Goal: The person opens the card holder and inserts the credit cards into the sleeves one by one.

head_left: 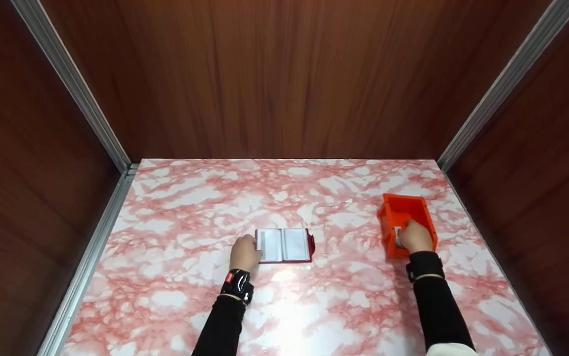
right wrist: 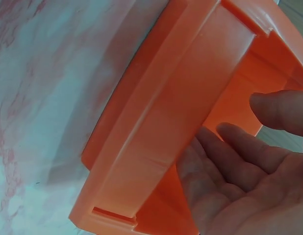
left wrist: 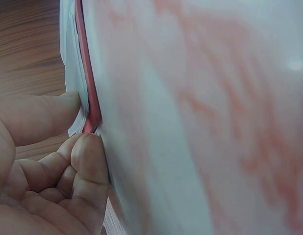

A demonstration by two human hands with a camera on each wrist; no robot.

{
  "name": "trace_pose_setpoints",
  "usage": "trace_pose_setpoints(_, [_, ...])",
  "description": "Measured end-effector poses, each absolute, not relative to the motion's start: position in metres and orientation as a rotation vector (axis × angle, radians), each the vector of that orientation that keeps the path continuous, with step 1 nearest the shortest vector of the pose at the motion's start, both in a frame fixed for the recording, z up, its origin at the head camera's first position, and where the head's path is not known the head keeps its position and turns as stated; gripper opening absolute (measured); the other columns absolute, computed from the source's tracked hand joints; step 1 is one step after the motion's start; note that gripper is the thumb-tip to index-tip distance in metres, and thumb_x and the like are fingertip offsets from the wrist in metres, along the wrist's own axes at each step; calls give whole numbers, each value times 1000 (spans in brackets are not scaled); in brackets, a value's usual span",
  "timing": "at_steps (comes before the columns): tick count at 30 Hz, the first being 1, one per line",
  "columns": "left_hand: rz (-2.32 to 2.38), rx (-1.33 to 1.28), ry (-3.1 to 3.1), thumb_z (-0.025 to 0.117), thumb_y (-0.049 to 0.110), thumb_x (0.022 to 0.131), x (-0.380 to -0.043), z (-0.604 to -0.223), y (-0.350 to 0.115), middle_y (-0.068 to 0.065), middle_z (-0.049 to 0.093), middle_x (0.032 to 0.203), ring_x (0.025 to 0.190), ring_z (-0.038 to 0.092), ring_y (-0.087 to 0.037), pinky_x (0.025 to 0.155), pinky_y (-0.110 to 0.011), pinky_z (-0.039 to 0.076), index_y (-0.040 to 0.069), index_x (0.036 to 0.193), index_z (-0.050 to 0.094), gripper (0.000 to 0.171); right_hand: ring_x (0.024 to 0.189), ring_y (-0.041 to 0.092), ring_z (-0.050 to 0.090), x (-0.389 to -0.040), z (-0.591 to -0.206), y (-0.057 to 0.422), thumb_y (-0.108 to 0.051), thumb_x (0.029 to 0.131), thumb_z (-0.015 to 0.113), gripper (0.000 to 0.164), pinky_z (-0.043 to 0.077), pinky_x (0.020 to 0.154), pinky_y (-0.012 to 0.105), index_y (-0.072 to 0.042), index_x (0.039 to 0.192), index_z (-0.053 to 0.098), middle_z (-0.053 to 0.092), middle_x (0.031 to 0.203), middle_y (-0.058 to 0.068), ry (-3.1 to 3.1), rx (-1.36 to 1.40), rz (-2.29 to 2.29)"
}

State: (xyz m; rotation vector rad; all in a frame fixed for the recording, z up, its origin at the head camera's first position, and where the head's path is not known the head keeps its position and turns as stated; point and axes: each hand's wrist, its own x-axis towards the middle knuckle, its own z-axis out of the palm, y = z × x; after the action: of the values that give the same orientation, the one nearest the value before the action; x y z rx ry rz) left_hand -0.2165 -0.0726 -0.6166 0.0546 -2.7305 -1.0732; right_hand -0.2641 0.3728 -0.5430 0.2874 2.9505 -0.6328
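Observation:
A small card holder [head_left: 294,244] with a dark red cover lies spread on the table, its clear sleeves showing. My left hand [head_left: 245,253] is at its left edge. In the left wrist view the thumb presses on the sleeves [left wrist: 75,73] and curled fingers meet the red cover edge [left wrist: 88,73], pinching it. My right hand [head_left: 415,236] reaches down inside an orange bin [head_left: 404,201]. A whitish flat piece [head_left: 397,236] shows in the bin beside that hand. In the right wrist view the thumb stands apart from the loosely bent fingers [right wrist: 230,156], with nothing visible between them.
The table [head_left: 175,287] has a pink and white marbled top. Brown wood-grain panels [head_left: 284,79] stand at the back and both sides, with metal rails [head_left: 74,84] at the corners. A red clasp tab [head_left: 311,244] sticks out at the card holder's right.

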Motion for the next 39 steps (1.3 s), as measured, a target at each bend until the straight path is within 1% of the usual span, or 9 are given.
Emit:
trace_pose_setpoints(3, [-1085, 58, -2733, 80, 2, 70, -217, -616, -73, -12, 61, 77, 77, 61, -34, 75, -48, 50, -4, 87, 66, 23, 116, 50, 51, -264, -544, 373, -15, 97, 47, 47, 40, 100, 57, 16, 132, 46, 53, 128, 36, 2942, 291, -618])
trace_pose_setpoints(6, [-1102, 66, -2735, 80, 3, 71, -217, -616, -73, -12, 61, 78, 77, 61, -34, 76, -47, 50, -4, 87, 65, 23, 113, 49, 53, -265, -547, 374, -15, 96, 48, 46, 42, 98, 57, 16, 130, 47, 54, 125, 36, 2939, 285, -597])
trace_pose_setpoints(14, [-1088, 69, -2749, 79, 2, 72, -217, -615, -72, -10, 59, 77, 78, 59, -32, 76, -47, 49, -4, 85, 65, 20, 95, 45, 58, -264, -551, 377, -15, 94, 50, 34, 46, 85, 54, 13, 112, 56, 60, 108, 33, 2922, 273, -593])
trace_pose_setpoints(18, [-1066, 57, -2744, 78, 2, 71, -217, -615, -72, -9, 58, 74, 76, 59, -32, 74, -47, 49, -3, 82, 65, 18, 94, 45, 59, -262, -552, 379, -16, 93, 51, 33, 46, 84, 54, 12, 109, 57, 61, 106, 33, 2930, 260, -609])
trace_pose_setpoints(25, [-1055, 49, -2737, 78, 2, 70, -218, -616, -73, -9, 58, 73, 75, 59, -32, 73, -47, 49, -2, 81, 65, 17, 86, 41, 58, -262, -554, 381, -16, 94, 53, 26, 46, 79, 51, 9, 101, 58, 62, 94, 28, 2933, 261, -631])
trace_pose_setpoints(28, [-1060, 57, -2740, 78, 2, 70, -217, -616, -73, -9, 58, 73, 75, 59, -32, 73, -47, 49, -1, 81, 65, 18, 86, 41, 58, -263, -555, 383, -16, 94, 53, 28, 46, 79, 51, 11, 102, 57, 61, 94, 28, 2923, 260, -627])
trace_pose_setpoints(39, [-1051, 53, -2735, 79, 2, 70, -217, -616, -73, -9, 58, 73, 74, 59, -32, 72, -47, 48, -1, 81, 65, 19, 93, 43, 57, -264, -558, 383, -15, 96, 52, 35, 46, 84, 52, 15, 114, 54, 60, 106, 32, 2909, 274, -669])
